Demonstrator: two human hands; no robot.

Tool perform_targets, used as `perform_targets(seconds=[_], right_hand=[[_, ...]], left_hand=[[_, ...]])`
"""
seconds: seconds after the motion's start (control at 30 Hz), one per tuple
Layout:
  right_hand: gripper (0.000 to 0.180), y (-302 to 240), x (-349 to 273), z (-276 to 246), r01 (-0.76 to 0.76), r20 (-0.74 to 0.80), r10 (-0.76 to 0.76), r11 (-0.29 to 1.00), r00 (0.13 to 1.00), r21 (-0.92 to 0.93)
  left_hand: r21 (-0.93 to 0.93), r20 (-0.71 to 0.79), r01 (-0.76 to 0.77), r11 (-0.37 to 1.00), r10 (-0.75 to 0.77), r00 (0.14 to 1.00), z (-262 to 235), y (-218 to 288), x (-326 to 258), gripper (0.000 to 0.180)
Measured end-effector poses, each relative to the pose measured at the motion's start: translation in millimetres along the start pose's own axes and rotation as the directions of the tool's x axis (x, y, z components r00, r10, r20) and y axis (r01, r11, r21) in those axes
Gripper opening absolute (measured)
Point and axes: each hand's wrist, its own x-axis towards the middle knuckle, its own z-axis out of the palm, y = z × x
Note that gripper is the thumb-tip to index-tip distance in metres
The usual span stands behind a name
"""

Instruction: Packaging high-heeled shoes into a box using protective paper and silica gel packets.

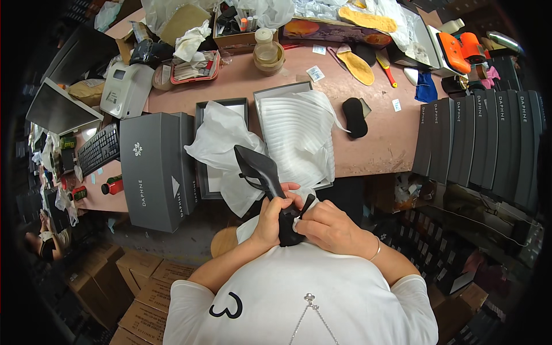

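A black high-heeled shoe (pixel 260 168) is held close to my chest, its pointed toe aimed up and to the left, a thin strap hanging at its side. My left hand (pixel 269 221) is closed around the middle of the shoe. At its heel end, the fingers of my right hand (pixel 330 227) pinch a small white wad (pixel 296 223), cloth or tissue, against the black surface. The slim heel (pixel 309 202) sticks up between the two hands. Just beyond lies an open grey shoe box (pixel 259 103) with ribbed white wrapping (pixel 299 129) in it.
Left of the open box, white tissue paper (pixel 221 135) spills over a grey box lid (pixel 244 109). Closed grey shoe boxes (pixel 150 172) stand at left, and a row of them (pixel 483 135) at right. A black insole-shaped pad (pixel 355 118) and a red-handled brush (pixel 386 69) lie on the pink table (pixel 379 150).
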Motion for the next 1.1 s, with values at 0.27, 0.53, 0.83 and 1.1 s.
perform_targets(seconds=[0.27,0.53,0.83,1.1], right_hand=[[0.021,0,3,-3,0.005,0.004,-0.005,1.000,1.000,-0.030],[0.021,-1,10,-11,0.006,0.055,-0.002,0.998,0.998,-0.067],[0.015,21,13,-46,-0.322,-0.041,0.329,0.938,0.943,0.127],[0.009,76,87,-58,-0.148,-0.267,0.168,0.984,0.949,0.094]], left_hand=[[-0.044,0.014,0.034,0.998,-0.034,0.999,1,4,2,0.043],[-0.026,0.007,0.010,1.000,-0.009,1.000,4,6,5,0.043],[-0.155,0.020,-0.079,0.985,0.083,0.996,4,29,18,0.052],[-0.262,-0.059,-0.092,0.961,0.079,0.995,-4,46,32,0.050]])
